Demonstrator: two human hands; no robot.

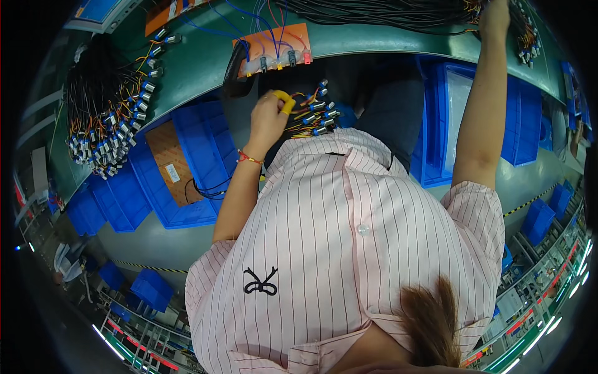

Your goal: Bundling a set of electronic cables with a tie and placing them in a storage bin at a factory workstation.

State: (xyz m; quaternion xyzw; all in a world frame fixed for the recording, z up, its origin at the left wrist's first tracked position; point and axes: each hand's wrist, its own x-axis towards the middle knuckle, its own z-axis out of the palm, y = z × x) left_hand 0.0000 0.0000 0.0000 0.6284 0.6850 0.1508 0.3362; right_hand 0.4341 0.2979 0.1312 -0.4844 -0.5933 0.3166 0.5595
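My left hand, with yellow covers on its fingertips, is over my lap. Its fingers are bent together, and whether a wire is between them is too small to tell. Beside it on my lap lie several cable ends with silver round connectors, blue rings and orange-yellow wires. My right arm stretches far across the bench. At the top edge my right hand is at the end of a long bundle of black cables, its fingers mostly cut off by the picture's rim.
On the green bench stands an orange test board with coloured clips and blue wires. A heap of connector cables hangs over the bench's left edge; more connectors lie far right. Blue bins stand below the bench.
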